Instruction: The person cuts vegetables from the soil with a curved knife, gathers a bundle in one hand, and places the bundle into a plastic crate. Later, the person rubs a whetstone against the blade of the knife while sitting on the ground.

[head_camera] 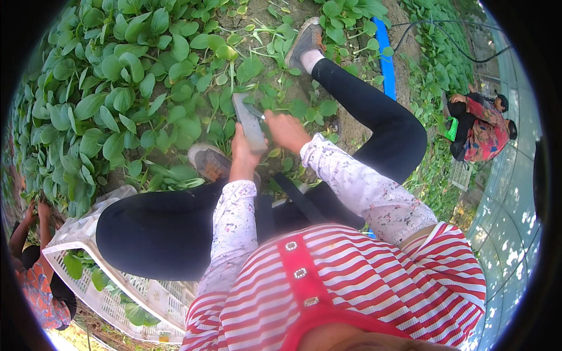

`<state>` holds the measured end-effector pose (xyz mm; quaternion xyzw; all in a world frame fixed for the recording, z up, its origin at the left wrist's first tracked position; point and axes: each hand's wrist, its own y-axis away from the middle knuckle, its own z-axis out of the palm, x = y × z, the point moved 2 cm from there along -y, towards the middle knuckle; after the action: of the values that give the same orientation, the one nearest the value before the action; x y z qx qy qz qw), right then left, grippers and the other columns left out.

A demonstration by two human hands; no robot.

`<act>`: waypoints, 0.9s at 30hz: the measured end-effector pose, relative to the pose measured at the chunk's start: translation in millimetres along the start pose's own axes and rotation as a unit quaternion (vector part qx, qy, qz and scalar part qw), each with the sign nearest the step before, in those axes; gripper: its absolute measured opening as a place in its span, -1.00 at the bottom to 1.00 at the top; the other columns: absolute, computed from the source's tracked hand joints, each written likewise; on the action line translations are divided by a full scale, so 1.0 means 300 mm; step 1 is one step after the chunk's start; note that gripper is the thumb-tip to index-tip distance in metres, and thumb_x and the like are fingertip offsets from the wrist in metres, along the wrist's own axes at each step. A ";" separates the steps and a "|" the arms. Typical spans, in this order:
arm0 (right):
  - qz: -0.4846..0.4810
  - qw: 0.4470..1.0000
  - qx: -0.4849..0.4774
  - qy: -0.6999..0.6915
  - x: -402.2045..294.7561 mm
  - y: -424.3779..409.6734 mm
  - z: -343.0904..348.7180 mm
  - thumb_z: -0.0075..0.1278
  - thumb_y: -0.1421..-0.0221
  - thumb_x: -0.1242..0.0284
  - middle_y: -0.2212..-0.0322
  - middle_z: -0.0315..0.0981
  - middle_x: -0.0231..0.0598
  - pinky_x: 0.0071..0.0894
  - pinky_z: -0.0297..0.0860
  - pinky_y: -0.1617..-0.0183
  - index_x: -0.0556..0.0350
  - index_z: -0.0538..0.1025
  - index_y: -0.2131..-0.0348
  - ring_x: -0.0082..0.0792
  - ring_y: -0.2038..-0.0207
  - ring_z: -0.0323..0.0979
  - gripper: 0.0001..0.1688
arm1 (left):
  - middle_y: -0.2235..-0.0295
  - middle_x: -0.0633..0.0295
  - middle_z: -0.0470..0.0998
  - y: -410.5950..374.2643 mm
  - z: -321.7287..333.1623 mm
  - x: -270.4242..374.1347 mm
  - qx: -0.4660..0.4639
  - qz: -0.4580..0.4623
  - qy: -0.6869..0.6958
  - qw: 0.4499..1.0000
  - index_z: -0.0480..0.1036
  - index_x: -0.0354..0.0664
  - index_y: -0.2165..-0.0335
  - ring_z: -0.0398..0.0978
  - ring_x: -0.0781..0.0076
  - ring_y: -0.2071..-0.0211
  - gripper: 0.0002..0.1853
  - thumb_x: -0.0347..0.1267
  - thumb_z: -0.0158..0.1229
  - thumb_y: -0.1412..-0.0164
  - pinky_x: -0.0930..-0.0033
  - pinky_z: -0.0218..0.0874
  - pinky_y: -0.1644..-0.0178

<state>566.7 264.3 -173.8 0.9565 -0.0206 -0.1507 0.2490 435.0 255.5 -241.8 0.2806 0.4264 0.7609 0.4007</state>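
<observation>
My left hand (245,149) grips the lower end of a grey rectangular block, likely a whetstone (248,120), tilted up and away from me. My right hand (286,130) is closed around a small bladed tool, its handle hidden in the fist. The tool's thin metal blade (256,111) lies against or just beside the block's right side; whether they touch I cannot tell. Beneath both hands are leafy green plants (252,68), some of them loose on the soil. The hands are between my two shoes (306,44).
On my left stands a white plastic crate (127,302) with some leafy greens inside. A dense bed of greens (105,96) spreads at the upper left. A blue strip (384,61) lies on the right. One person (44,285) works at far left; others (485,127) sit at right near a green basket (451,129).
</observation>
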 end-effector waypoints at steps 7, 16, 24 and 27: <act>0.013 0.997 -0.075 0.023 -0.078 0.137 -0.013 -0.13 0.02 0.58 0.56 0.48 0.20 0.04 0.43 0.37 0.28 0.29 0.27 0.12 0.43 0.52 -0.76 | 0.42 0.12 0.47 0.037 -0.010 0.004 0.067 0.018 -0.006 0.998 0.35 -0.13 0.13 0.42 0.20 0.50 -0.45 0.07 -0.36 -0.33 0.20 0.28 0.47; 0.043 0.996 -0.080 0.001 -0.067 0.126 0.009 0.05 0.12 0.56 0.56 0.48 0.22 0.05 0.42 0.32 0.28 0.30 0.29 0.15 0.42 0.51 -0.66 | 0.46 0.14 0.47 0.023 -0.021 -0.011 0.061 0.024 -0.029 0.997 0.35 -0.14 0.15 0.43 0.21 0.57 -0.44 0.08 -0.35 -0.32 0.18 0.28 0.51; 0.048 0.993 -0.108 -0.009 -0.075 0.085 -0.005 0.02 0.07 0.54 0.53 0.48 0.21 0.12 0.40 0.30 0.27 0.27 0.28 0.19 0.39 0.50 -0.67 | 0.45 0.14 0.47 0.025 -0.006 0.001 0.049 0.023 -0.010 0.998 0.34 -0.14 0.13 0.43 0.25 0.56 -0.43 0.10 -0.35 -0.32 0.25 0.29 0.51; 0.054 0.991 -0.120 -0.012 -0.072 0.102 -0.028 0.04 0.06 0.52 0.53 0.47 0.20 0.08 0.39 0.31 0.25 0.27 0.23 0.21 0.39 0.48 -0.63 | 0.42 0.12 0.47 0.046 0.006 -0.009 0.062 0.029 -0.018 0.997 0.33 -0.17 0.13 0.43 0.25 0.54 -0.43 0.08 -0.34 -0.33 0.23 0.29 0.50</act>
<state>549.7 244.0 -145.9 0.9152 -0.0568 -0.1498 0.3698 432.7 249.8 -229.1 0.3308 0.4575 0.7390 0.3676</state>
